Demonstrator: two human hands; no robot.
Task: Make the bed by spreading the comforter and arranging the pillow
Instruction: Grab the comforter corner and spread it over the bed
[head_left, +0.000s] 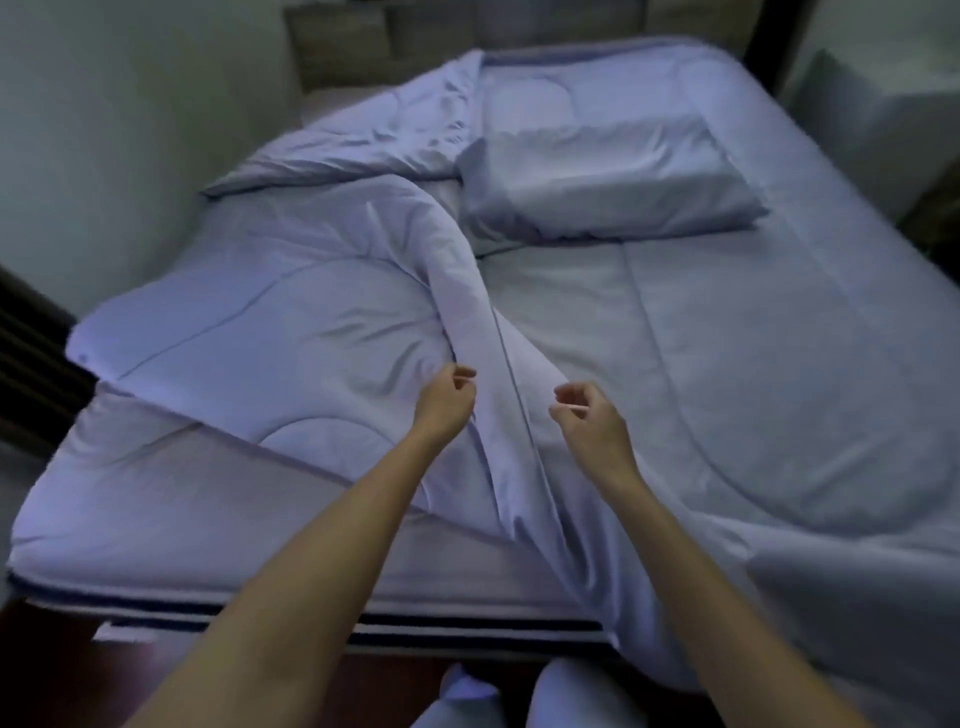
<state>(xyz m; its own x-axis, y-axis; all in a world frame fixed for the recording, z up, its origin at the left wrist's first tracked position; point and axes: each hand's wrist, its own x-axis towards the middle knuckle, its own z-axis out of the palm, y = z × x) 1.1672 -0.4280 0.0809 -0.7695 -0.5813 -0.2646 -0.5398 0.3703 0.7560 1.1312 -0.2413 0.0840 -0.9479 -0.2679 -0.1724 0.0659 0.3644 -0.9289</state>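
A pale blue comforter (291, 332) lies on the bed, its left half folded back over itself into a raised ridge down the middle. The right half lies flat and hangs over the foot of the bed. A matching pillow (608, 182) lies across the upper middle of the bed, on top of the comforter. My left hand (447, 402) is at the left side of the ridge with its fingers curled on the fold. My right hand (589, 421) hovers just right of the ridge, fingers curled in, with nothing visible in it.
The mattress edge (311, 613) with dark piping shows at the foot on the left. A wooden headboard (353, 36) stands at the far end, with a wall (104, 130) close on the left. A pale piece of furniture (872, 119) sits at the right. My legs (519, 696) are against the foot of the bed.
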